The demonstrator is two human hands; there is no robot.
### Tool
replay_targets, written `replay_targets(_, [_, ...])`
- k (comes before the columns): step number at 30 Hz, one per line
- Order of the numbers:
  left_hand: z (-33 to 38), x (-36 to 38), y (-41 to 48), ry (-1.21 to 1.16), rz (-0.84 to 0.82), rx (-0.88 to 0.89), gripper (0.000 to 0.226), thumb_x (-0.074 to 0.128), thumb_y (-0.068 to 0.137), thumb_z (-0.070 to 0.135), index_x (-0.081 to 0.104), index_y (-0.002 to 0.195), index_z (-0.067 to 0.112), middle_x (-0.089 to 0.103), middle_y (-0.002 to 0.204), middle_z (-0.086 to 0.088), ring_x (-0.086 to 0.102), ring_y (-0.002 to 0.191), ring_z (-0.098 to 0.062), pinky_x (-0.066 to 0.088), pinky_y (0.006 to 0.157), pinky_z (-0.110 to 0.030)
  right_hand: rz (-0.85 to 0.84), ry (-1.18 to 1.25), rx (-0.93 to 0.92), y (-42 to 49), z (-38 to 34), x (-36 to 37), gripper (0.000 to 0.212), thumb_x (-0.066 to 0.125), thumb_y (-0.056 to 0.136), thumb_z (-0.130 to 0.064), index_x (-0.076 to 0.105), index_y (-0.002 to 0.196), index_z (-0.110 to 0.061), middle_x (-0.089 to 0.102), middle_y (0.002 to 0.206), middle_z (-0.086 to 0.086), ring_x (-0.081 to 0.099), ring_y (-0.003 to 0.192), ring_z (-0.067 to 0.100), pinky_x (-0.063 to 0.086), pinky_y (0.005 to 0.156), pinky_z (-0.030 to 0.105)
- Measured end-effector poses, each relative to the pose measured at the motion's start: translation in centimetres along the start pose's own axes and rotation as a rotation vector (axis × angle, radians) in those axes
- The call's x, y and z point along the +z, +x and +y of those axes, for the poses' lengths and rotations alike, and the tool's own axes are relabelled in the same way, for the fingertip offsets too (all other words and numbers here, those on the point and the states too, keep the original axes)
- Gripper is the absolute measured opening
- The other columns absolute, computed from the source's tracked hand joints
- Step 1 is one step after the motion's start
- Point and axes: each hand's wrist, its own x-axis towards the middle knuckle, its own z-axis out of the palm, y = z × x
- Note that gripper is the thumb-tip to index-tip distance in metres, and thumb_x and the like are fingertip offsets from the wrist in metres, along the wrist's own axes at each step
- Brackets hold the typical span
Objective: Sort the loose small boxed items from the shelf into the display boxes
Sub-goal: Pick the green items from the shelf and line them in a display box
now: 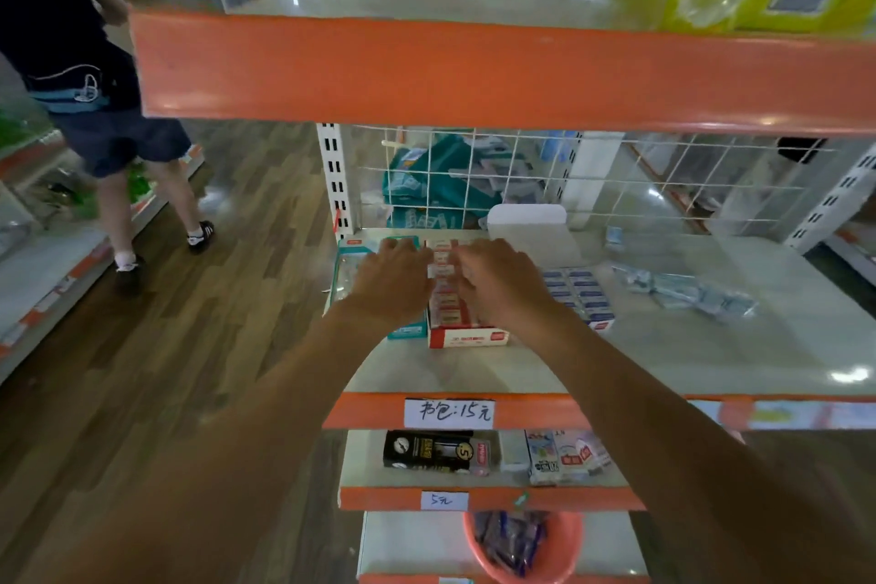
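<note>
Nearest the camera, lowest tier: round orange plastic basin (566,550) holding dark wrapped items. Next tier up: black glossy carton (429,450) and pale printed packs (564,458), behind an orange edge strip with a handwritten price tag (443,501). Middle shelf (687,346): smooth pale surface, orange front lip carrying a paper label (449,413); wide bare room at front and right. On it, a red-and-white display box (467,337) with rows of small red-and-white boxed items (445,299); touching its left side, a teal-edged display box (353,261); to its right, a blue-and-white display box (585,289). Left hand (391,282), fingers spread and loosely curled, lies over the teal and red boxes; right hand (497,282), fingers bent, over the red box; whether either pinches an item cannot be told. Farther right, loose clear-wrapped packets (687,292). Rear: white card (528,228), then white wire grid (521,175). Overhead: broad orange shelf edge (474,71), leaving limited headroom.
</note>
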Motion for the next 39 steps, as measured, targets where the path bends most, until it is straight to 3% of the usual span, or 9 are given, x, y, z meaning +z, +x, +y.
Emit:
replay_targets(4, [3.9,-0.2,1.3,-0.013,0.058,0.046,0.036,0.046,0.097,0.034,0.047,0.13,0.02,0.048,0.131,-0.005,0.042,0.122,-0.024,0.04,0.101,-0.043,0.027,-0.122,0.063,-1.6,4.3,-1.1,0.037,0.055,0.094,-0.04,0.052,0.128,-0.026,0.06,0.126,0.002,0.055,0.114,0.024,0.046,0.095,0.043])
replay_targets(9, [10.3,0.1,2.6,0.031,0.048,0.154,0.041,0.045,0.097,0.032,0.041,0.135,0.019,0.041,0.138,-0.01,0.033,0.13,-0.029,0.037,0.103,-0.045,0.005,-0.174,0.176,-4.2,10.7,-2.3,0.044,0.048,0.096,-0.041,0.043,0.137,-0.027,0.05,0.139,0.001,0.046,0.126,0.025,0.043,0.098,0.043])
replay_targets(13, [15.1,1.2,3.2,0.066,0.049,0.236,0.039,0.047,0.097,0.03,0.042,0.134,0.02,0.042,0.138,-0.008,0.037,0.129,-0.028,0.038,0.104,-0.043,-0.025,-0.175,0.252,-6.8,15.4,-2.7,0.044,0.046,0.096,-0.04,0.043,0.138,-0.027,0.045,0.144,0.0,0.04,0.132,0.024,0.037,0.104,0.044])
replay_targets(25, [25.9,3.7,6.1,0.063,-0.031,0.373,0.038,0.042,0.096,0.026,0.044,0.133,0.017,0.037,0.138,-0.011,0.029,0.129,-0.03,0.033,0.099,-0.043,0.017,-0.215,0.439,-14.1,25.8,-3.5,0.048,0.05,0.093,-0.043,0.046,0.138,-0.026,0.044,0.143,0.001,0.038,0.133,0.023,0.034,0.104,0.045])
replay_targets(29, [28.3,4.9,6.5,0.071,-0.055,0.41,0.041,0.042,0.097,0.027,0.041,0.136,0.014,0.035,0.14,-0.011,0.025,0.133,-0.03,0.031,0.101,-0.042,-0.094,-0.181,0.507,-15.6,28.0,-3.0,0.057,0.048,0.092,-0.05,0.033,0.144,-0.032,0.03,0.15,-0.003,0.028,0.138,0.019,0.03,0.106,0.045])
replay_targets(33, [29.9,6.1,7.2,0.074,-0.07,0.437,0.042,0.042,0.096,0.026,0.04,0.137,0.015,0.035,0.143,-0.008,0.026,0.134,-0.027,0.031,0.103,-0.043,-0.127,-0.085,0.505,-16.0,29.1,-2.3,0.059,0.048,0.091,-0.049,0.028,0.145,-0.034,0.025,0.152,-0.003,0.031,0.137,0.021,0.038,0.102,0.042])
replay_targets(39, [30.9,7.3,8.1,-0.003,-0.174,0.419,0.053,0.046,0.094,0.018,0.032,0.145,0.017,0.031,0.151,-0.008,0.025,0.139,-0.028,0.033,0.108,-0.045,0.087,0.012,0.487,-16.5,29.8,-1.4,0.044,0.057,0.088,-0.037,0.055,0.128,-0.018,0.045,0.141,0.005,0.051,0.117,0.03,0.042,0.09,0.037])
